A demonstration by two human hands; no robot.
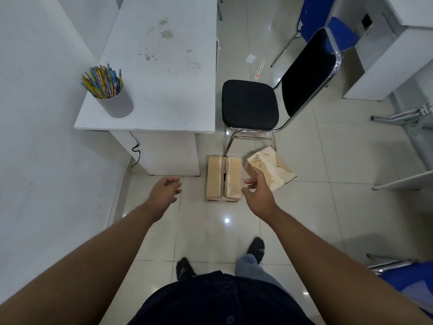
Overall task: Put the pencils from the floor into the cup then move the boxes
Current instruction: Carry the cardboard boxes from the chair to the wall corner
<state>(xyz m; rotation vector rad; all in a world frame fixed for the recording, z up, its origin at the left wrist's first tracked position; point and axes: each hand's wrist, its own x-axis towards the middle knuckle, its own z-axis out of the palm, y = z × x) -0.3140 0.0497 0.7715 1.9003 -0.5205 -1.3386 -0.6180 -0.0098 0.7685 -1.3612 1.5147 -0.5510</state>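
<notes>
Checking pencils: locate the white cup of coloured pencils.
Head view, upper left: the white cup of coloured pencils stands on the near left corner of the white desk, left of the black chair.

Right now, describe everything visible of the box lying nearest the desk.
The box is tan cardboard, long and closed, its two top flaps meeting at a centre seam with a dark gap midway. It lies flat on the floor, lengthwise away from the person, between the desk and the tilted second box. The chair leg comes down at its far end; contact is unclear. Neither the left hand nor the right hand touches it.
</notes>
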